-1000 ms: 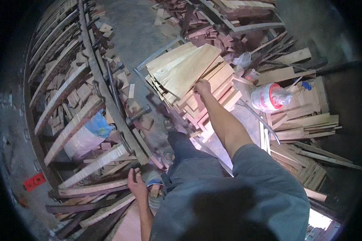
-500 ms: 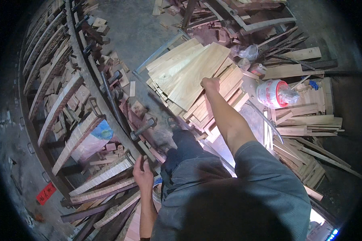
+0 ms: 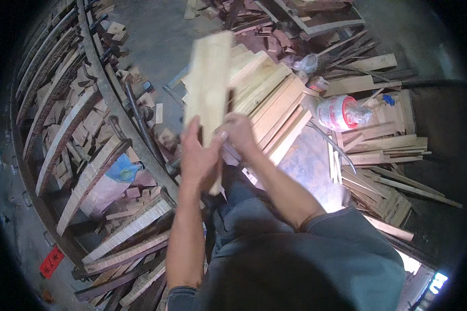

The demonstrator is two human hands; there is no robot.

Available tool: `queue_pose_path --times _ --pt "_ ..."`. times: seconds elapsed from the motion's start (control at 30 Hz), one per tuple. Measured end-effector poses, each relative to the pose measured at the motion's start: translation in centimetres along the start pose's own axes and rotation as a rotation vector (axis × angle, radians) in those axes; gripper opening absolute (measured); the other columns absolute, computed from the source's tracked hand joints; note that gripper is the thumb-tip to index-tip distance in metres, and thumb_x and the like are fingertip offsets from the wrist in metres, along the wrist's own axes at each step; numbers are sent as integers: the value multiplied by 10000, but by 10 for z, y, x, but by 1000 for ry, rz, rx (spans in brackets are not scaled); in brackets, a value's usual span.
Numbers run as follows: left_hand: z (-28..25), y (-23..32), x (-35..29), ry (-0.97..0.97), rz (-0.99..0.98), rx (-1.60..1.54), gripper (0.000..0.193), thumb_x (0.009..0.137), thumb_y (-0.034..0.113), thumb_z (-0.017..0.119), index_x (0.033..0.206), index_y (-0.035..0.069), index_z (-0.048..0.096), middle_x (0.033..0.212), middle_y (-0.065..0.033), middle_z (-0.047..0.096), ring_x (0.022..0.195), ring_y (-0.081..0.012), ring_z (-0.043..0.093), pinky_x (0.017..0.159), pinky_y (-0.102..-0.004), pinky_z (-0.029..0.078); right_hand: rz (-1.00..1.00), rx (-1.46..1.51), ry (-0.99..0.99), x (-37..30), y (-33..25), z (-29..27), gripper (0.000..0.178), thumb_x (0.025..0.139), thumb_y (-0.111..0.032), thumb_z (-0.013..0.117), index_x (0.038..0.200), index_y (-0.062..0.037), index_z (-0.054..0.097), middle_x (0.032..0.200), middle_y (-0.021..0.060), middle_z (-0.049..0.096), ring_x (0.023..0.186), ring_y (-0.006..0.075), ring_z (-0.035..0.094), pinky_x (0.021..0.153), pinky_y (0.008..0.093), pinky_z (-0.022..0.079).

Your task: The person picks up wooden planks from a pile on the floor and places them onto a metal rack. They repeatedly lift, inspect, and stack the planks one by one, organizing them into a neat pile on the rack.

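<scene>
A pale wooden board (image 3: pixel 209 78) is raised in front of me, tilted up and slightly blurred. My left hand (image 3: pixel 197 158) is closed round its left side near the lower end, thumb across its face. Beside it, my right hand (image 3: pixel 237 133) is closed at the board's right edge, its fingertips partly hidden. Behind the raised piece lies a stack of similar planks (image 3: pixel 275 106), fanned out unevenly on a low metal-framed stand, just beyond my right hand.
Along the left runs a long curved metal frame (image 3: pixel 106 85) with clamps, curved wooden ribs and offcuts. To the right stand a white bucket with a red rim (image 3: pixel 333 113) and piles of loose planks (image 3: pixel 386 141). More scrap wood lies at the far side.
My right hand has lifted a board off the stack and brought it nearer and leftward. My left hand has risen from beside the frame and taken hold of it too.
</scene>
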State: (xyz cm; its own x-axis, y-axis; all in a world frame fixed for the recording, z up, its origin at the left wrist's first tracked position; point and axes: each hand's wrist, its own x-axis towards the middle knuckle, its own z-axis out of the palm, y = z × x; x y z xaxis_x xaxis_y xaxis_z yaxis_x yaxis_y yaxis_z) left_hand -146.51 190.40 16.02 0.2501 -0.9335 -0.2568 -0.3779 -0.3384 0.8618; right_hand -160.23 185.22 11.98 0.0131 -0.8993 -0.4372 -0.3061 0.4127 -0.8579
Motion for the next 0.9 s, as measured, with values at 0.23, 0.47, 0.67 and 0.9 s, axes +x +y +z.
queue_pose_path --times 0.23,0.47,0.67,0.9 --pt "-183 -74 -23 270 -169 -142 483 810 15 656 1261 -62 502 1109 -175 654 922 -225 661 785 -350 534 -700 -324 -343 -158 -30 176 224 724 -64 610 932 5 565 860 225 595 793 439 620 690 516 507" --pt "-304 -186 -98 227 -58 -704 541 837 -1 586 1355 -82 453 1296 -209 594 1136 -322 638 963 -413 535 -910 -276 -666 -198 -7 194 358 740 -106 646 1085 -15 617 1001 213 634 944 417 639 814 495 528" --pt "-327 -290 -85 349 -267 -690 563 809 -76 656 1346 -14 499 1165 -158 671 1016 -273 676 905 -385 557 -493 -539 -543 -167 80 83 351 828 -28 650 1179 -9 659 991 157 690 886 307 682 817 382 540" --pt "-302 -336 -49 390 -411 -749 693 814 -81 661 1458 -22 414 1113 -196 687 895 -231 703 768 -316 579 17 -459 -375 -179 134 27 283 873 19 628 1154 19 659 941 182 709 851 222 693 789 334 552"
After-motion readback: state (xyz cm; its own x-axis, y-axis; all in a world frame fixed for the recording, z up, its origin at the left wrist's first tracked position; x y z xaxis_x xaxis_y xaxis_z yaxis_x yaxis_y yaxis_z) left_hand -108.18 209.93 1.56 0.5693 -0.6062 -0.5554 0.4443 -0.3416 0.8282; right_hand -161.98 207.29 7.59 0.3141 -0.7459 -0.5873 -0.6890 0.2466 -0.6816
